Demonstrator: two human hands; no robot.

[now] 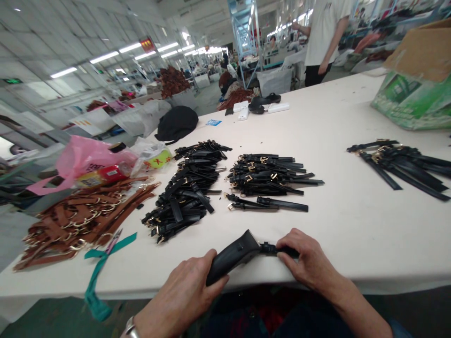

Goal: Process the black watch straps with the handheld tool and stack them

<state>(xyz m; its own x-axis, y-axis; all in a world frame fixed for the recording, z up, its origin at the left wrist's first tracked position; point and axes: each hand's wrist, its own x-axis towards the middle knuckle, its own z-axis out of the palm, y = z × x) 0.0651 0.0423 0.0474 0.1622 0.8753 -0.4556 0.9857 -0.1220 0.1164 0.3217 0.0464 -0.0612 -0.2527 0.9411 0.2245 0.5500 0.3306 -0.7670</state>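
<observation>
Near the table's front edge, my left hand (192,284) is closed around a wide black leather strap (232,257), which tilts up to the right. My right hand (308,260) pinches a narrow black buckle strap (269,248) between thumb and fingers. The two black parts meet between my hands; whether they are one piece, I cannot tell. Beyond my hands lie a heap of black buckle straps (193,178) and a second pile of black straps (268,176), both with gold-coloured buckles. Another bunch of black straps (405,162) rests farther right.
Brown straps with metal rings (81,213) lie at left beside a pink bag (82,157) and a drink bottle (105,173). Scissors (113,241) and a teal ribbon (95,281) are nearer. A black cap (177,123) and a green box (414,101) stand farther back. A person (326,37) stands beyond.
</observation>
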